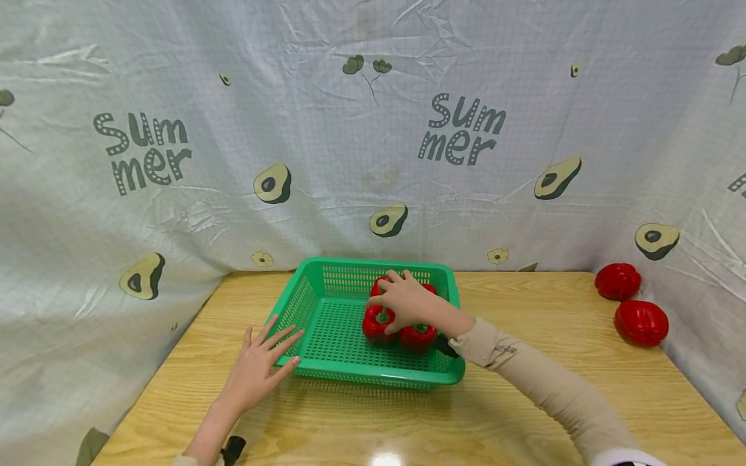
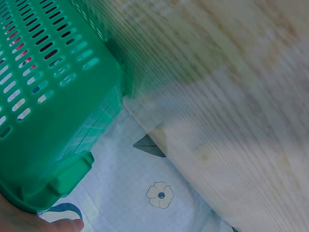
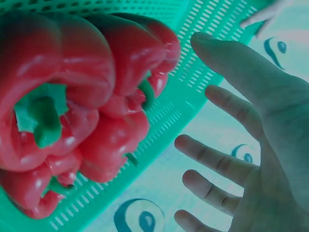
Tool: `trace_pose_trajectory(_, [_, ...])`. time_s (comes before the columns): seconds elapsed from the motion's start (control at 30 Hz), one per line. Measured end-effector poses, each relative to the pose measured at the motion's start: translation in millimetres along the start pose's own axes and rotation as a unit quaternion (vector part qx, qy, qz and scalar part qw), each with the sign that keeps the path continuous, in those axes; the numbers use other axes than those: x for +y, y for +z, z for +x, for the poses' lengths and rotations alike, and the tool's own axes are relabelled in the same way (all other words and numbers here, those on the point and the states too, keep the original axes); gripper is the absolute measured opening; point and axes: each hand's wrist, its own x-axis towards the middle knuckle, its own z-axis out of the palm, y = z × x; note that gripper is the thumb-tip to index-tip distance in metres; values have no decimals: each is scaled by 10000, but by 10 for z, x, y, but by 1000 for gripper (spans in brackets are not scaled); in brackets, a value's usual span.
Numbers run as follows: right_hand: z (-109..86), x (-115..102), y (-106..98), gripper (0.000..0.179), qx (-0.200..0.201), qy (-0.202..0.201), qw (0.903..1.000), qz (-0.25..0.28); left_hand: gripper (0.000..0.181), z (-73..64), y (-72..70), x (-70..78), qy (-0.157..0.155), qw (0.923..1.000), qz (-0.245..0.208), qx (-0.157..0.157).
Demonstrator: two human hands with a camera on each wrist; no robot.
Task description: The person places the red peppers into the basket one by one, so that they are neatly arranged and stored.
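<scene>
Inside the green basket [image 1: 326, 294], the right hand [image 1: 405, 301] is hovering, fingers spread, over the red bell peppers [image 1: 379, 323] at three o'clock while the flat, open-fingered left hand [image 1: 259, 362] is bracing the rim, so a careless grab risks peppers rolling.
</scene>
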Motion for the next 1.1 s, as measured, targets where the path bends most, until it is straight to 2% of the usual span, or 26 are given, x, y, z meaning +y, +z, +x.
trace_pose_trajectory(0.23, [-173, 52, -34, 47, 515, -108, 9986, -40, 48, -7, 6, 0, -18, 10000, 0, -6])
trace_pose_trajectory(0.53, [-458, 122, -65, 43, 881, -97, 9960, -106, 48, -3, 5, 6, -55, 10000, -55, -17])
trace_pose_trajectory(0.7, [-629, 147, -47, 38, 1142, -103, 9933, 152, 48, 2, 4, 1, -53, 10000, -16, -3])
trace_pose_trajectory(0.9, [-817, 203, 75, 33, 1562, -169, 9874, 174, 49, -5, 10, -1, -51, 10000, -17, 6])
trace_pose_trajectory(1.1, [-1005, 273, 219, 32, 1750, -125, 9844, 131, 49, -6, 9, 1, -63, 10000, -59, 2])
